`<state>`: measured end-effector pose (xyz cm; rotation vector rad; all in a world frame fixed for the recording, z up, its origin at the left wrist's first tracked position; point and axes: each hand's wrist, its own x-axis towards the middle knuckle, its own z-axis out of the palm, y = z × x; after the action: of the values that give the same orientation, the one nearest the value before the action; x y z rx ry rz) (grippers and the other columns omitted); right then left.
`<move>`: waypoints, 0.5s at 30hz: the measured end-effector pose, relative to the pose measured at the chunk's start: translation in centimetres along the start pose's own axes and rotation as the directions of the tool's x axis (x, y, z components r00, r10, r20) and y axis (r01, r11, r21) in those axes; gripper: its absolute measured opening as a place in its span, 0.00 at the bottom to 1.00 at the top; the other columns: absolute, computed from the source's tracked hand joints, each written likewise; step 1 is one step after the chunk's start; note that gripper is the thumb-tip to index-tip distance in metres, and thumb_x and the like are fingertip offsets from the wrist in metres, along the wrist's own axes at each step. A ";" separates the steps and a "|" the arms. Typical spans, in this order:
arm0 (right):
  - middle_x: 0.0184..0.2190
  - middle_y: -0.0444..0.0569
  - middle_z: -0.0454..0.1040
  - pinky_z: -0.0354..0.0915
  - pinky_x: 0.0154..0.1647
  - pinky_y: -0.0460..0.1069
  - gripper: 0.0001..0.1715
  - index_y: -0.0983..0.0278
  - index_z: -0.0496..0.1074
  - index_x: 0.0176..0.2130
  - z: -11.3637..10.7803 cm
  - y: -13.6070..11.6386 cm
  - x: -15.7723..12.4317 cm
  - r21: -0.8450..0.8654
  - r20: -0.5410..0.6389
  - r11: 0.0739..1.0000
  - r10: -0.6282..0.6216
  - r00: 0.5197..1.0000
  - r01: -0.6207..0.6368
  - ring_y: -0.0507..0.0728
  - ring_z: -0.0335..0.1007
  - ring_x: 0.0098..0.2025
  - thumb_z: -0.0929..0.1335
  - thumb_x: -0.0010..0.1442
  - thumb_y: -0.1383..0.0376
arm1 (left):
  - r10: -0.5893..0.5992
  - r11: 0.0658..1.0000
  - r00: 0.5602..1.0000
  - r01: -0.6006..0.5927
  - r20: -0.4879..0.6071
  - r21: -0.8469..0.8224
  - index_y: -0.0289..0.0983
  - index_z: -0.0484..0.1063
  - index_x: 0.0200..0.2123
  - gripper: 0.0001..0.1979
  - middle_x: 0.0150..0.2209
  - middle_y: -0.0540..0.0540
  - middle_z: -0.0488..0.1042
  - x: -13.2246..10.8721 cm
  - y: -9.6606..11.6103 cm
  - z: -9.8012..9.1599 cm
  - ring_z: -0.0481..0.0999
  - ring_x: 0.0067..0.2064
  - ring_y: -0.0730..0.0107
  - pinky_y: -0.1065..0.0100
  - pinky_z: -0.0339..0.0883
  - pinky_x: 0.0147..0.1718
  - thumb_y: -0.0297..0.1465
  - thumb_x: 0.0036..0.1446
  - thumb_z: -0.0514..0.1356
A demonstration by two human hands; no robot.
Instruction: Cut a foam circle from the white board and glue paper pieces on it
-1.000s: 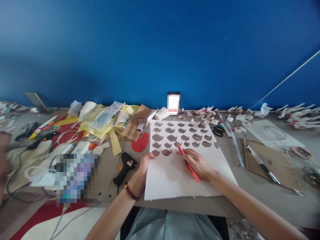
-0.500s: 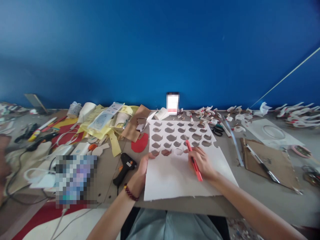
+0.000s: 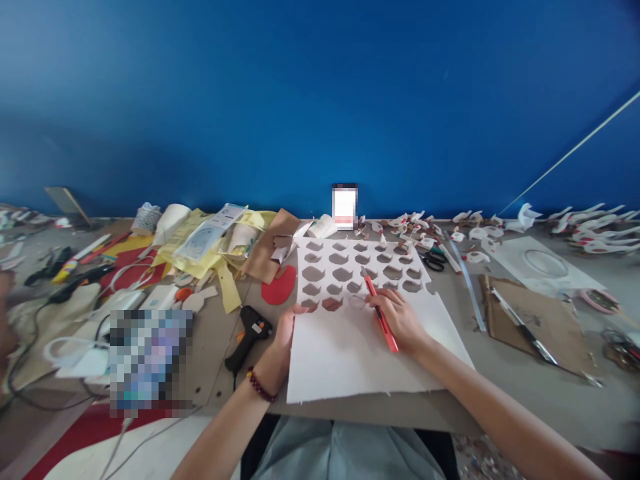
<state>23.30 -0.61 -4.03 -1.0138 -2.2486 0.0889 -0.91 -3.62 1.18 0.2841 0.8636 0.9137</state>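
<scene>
A white sheet (image 3: 340, 360), its upper half cut through with rows of fish-like holes, lies in front of me on the grey table. My left hand (image 3: 286, 331) grips its left edge, the thumb on top beside the lowest row of holes; the other fingers are mostly hidden. In my right hand (image 3: 397, 315) is a slim red utility knife (image 3: 383, 320), held like a pen, with its tip pointing away from me over the holes. Close to the knife, a drawn or partly cut outline (image 3: 357, 302) shows in the lowest row.
Left of the sheet are a black glue gun (image 3: 249, 337), a red paper piece (image 3: 279, 285) and yellow wrappings (image 3: 187, 243). Black-handled scissors (image 3: 433, 261), a steel ruler (image 3: 467, 287) and a brown board (image 3: 543, 327) with a pen-like knife (image 3: 525, 328) lie right. White bird-shaped pieces (image 3: 607, 230) line the back.
My right hand has shifted slightly left with the utility knife, and the knife's tip has moved left and a little away from me. The left hand keeps its hold on the sheet.
</scene>
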 end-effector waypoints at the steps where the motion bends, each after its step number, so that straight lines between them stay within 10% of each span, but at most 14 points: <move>1: 0.38 0.54 0.73 0.66 0.42 0.58 0.19 0.60 0.63 0.43 0.1 0.0 0.0 -0.018 0.002 1.000 -0.009 1.000 0.009 0.63 0.69 0.44 0.61 0.52 0.76 | -0.009 1.000 1.000 0.009 0.009 -0.009 0.33 0.72 0.44 0.20 0.35 0.41 0.78 0.0 0.0 0.0 0.78 0.39 0.50 0.58 0.71 0.37 0.38 0.50 0.57; 15: 0.39 0.54 0.74 0.67 0.42 0.57 0.18 0.61 0.63 0.43 0.1 0.0 0.0 -0.017 0.020 1.000 -0.006 1.000 0.006 0.62 0.69 0.44 0.61 0.53 0.76 | 0.004 0.998 1.000 -0.003 0.024 -0.058 0.32 0.73 0.44 0.21 0.32 0.43 0.78 0.4 -0.2 -0.1 0.78 0.36 0.53 0.59 0.71 0.37 0.40 0.51 0.58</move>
<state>23.21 -0.59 -4.05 -1.0196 -2.2735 0.0778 -0.80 -3.46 0.82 0.2457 0.8134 0.9356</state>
